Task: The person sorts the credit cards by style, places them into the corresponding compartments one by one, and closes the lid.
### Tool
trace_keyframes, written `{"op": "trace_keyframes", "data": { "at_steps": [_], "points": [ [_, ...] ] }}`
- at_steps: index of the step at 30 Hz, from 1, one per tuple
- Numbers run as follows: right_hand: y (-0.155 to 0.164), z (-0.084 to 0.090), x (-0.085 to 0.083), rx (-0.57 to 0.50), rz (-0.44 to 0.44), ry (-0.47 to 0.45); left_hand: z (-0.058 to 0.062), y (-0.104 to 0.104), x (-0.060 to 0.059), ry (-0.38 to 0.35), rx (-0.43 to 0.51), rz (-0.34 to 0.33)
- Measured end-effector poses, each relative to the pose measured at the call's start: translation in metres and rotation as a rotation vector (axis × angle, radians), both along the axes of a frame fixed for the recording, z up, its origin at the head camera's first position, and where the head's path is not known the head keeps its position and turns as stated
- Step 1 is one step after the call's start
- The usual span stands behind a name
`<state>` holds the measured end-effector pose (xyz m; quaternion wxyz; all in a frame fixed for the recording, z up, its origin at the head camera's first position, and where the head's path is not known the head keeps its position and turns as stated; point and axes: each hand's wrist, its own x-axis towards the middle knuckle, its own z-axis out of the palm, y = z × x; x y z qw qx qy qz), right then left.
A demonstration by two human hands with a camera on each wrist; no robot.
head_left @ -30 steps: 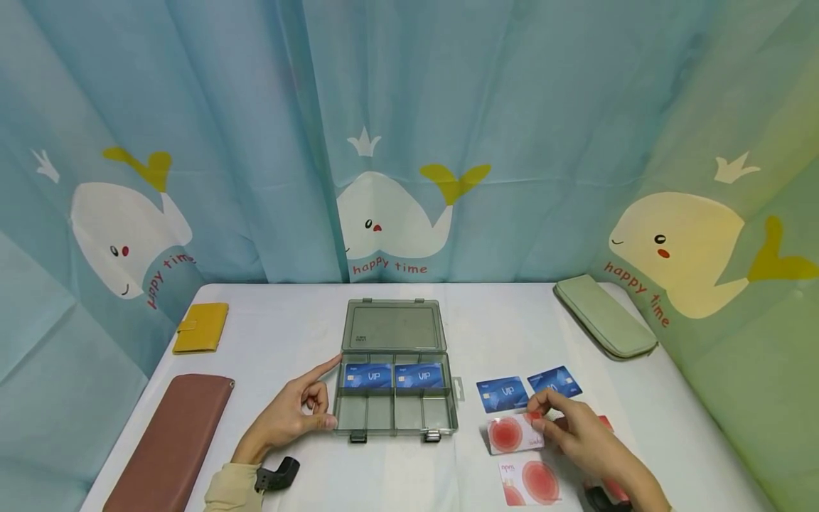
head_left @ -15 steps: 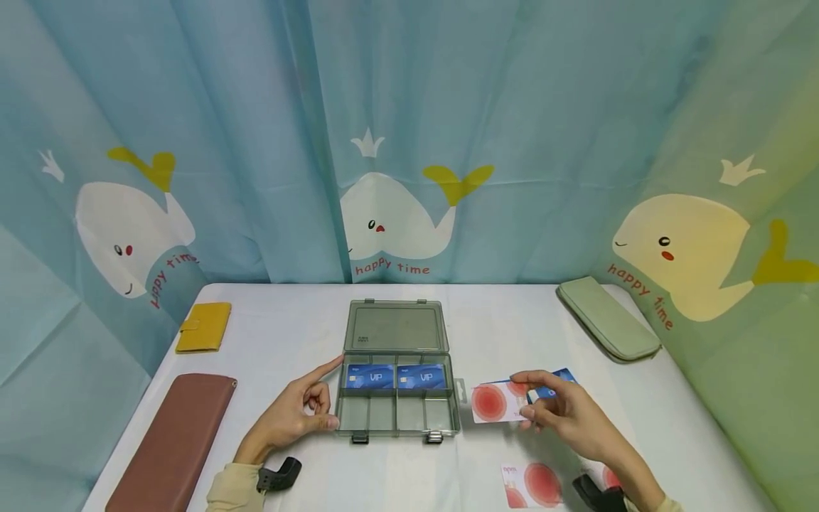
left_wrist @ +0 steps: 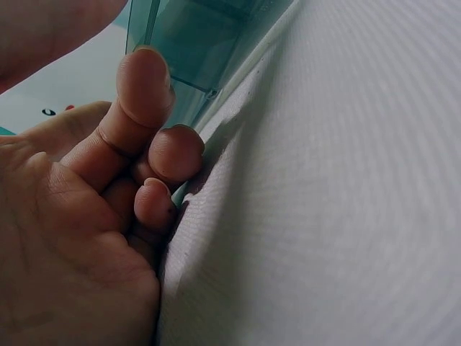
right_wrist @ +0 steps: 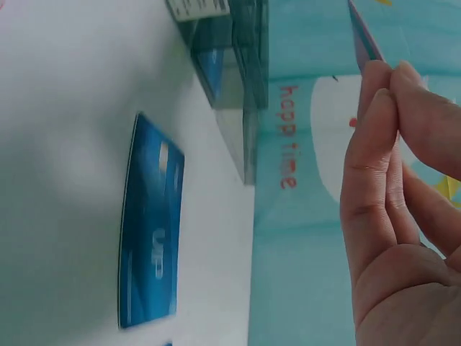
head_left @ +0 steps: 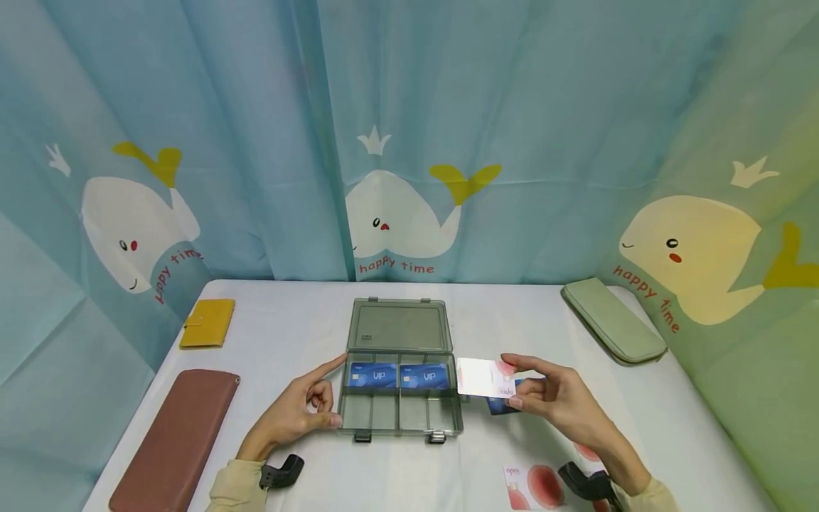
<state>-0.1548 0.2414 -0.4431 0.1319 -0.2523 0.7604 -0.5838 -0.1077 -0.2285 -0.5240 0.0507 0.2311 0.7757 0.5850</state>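
Note:
In the head view, my right hand point(head_left: 563, 405) pinches a white card with a red pattern point(head_left: 485, 377) between thumb and fingers, above the table just right of the clear grey box point(head_left: 399, 412). The card's face catches glare. In the right wrist view only its edge shows above the fingertips. My left hand point(head_left: 297, 416) touches the box's left side with a straight index finger and the thumb; its other fingers bend loosely. The box lies with its lid point(head_left: 401, 325) swung back. Blue VIP cards point(head_left: 373, 375) sit in its two rear compartments.
A blue VIP card point(right_wrist: 153, 223) lies on the table under my right hand. Red-and-white cards point(head_left: 534, 487) lie nearer the front, partly behind the right wrist. A brown wallet point(head_left: 175, 441) and yellow wallet point(head_left: 207, 323) lie left; a green wallet point(head_left: 613, 320) lies back right.
My right hand has lifted the red-and-white card from the table and carried it left and back toward the box. My left hand has stayed at the box's left side.

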Motion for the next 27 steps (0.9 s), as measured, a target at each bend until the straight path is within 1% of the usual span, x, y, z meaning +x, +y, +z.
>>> {"op": "trace_keyframes", "data": {
  "at_steps": [4, 10, 13, 18, 22, 27],
  "points": [
    [-0.014, -0.001, -0.003, -0.013, 0.03, -0.012, 0.0, 0.0, 0.0, -0.003, -0.01, 0.007],
    [-0.044, -0.003, -0.005, 0.047, 0.043, 0.075, -0.001, -0.001, 0.0, -0.007, -0.015, 0.01],
    [-0.059, -0.006, -0.007, 0.061, 0.079, 0.108, 0.0, 0.0, -0.001, -0.001, -0.012, 0.004],
    [-0.079, -0.009, -0.009, 0.055, 0.138, 0.145, 0.0, 0.001, -0.002, 0.018, -0.022, 0.002],
    [-0.092, -0.01, -0.01, 0.055, 0.172, 0.133, 0.0, 0.001, -0.002, 0.021, -0.026, 0.005],
    [-0.107, -0.012, -0.008, 0.094, 0.217, 0.115, 0.0, 0.0, -0.002, 0.017, -0.015, 0.01]
  ]
}}
